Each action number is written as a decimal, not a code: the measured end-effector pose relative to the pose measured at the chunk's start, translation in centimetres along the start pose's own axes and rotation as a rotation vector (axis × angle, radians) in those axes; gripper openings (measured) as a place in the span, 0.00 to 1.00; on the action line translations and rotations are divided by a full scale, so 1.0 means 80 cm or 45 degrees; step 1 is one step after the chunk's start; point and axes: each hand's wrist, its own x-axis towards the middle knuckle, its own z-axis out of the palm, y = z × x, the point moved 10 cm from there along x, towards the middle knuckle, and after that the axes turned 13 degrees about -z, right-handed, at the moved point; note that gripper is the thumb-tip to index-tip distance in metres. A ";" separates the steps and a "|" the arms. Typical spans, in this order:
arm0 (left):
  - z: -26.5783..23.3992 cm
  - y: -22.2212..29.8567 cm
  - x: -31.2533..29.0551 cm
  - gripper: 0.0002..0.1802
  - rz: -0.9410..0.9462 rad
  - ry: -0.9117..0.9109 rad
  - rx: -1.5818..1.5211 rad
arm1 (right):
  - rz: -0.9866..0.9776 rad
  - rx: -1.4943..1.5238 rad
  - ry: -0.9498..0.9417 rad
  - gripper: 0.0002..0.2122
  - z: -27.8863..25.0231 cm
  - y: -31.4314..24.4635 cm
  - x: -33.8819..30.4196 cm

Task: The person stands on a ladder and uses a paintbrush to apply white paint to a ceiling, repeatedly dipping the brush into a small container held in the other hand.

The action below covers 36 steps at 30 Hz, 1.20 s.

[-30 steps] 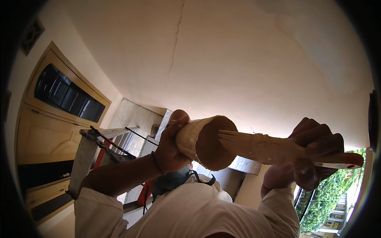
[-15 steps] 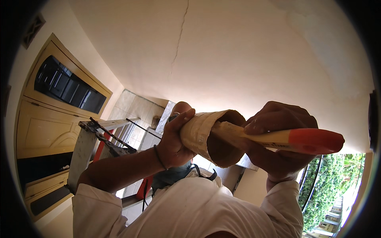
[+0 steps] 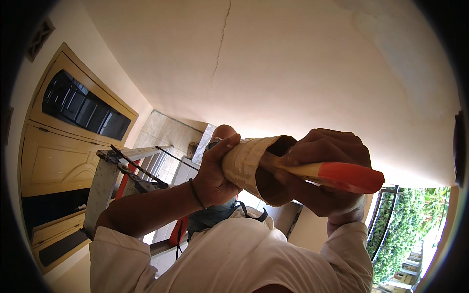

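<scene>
A crusted, cream-coloured cup-like container (image 3: 244,168) lies tipped on its side in front of my chest, its rough rim turned right. My left hand (image 3: 218,176) is closed around its left end, thumb on top. In my right hand (image 3: 330,166), fingers wrapped, is a paintbrush (image 3: 349,177) with a flat yellow wooden handle and a red end. The handle slants from lower right into the container's mouth. The brush's head is out of sight inside, and what the container holds is hidden too.
A paint-spattered stepladder (image 3: 105,178) stands at my left, near a wooden door (image 3: 58,161) with dark glass. Overhead, the pale ceiling (image 3: 293,63) has a long crack (image 3: 222,39). Greenery (image 3: 403,229) shows past a dark railing (image 3: 383,224) at lower right.
My right hand has moved left, pushing the paintbrush deeper into the container, and the red end has come closer. My left hand and the container have hardly moved.
</scene>
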 end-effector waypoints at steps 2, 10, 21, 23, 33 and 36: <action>-0.006 0.000 0.002 0.32 0.008 -0.027 0.010 | -0.020 0.011 0.075 0.08 -0.008 0.000 -0.003; -0.002 0.004 -0.001 0.26 0.053 0.040 0.090 | -0.213 0.276 0.678 0.19 -0.078 0.012 -0.058; -0.004 -0.003 0.002 0.31 0.061 0.029 0.055 | -0.015 0.370 0.739 0.17 -0.080 0.015 -0.072; 0.004 -0.006 -0.001 0.35 -0.015 0.009 0.054 | -0.016 0.375 0.780 0.17 -0.081 0.013 -0.078; 0.020 0.003 -0.004 0.18 0.096 -0.032 0.122 | 0.294 0.682 1.090 0.11 -0.073 0.057 -0.108; 0.018 0.009 -0.004 0.13 0.157 -0.043 0.087 | 0.459 0.954 1.282 0.10 -0.053 0.087 -0.135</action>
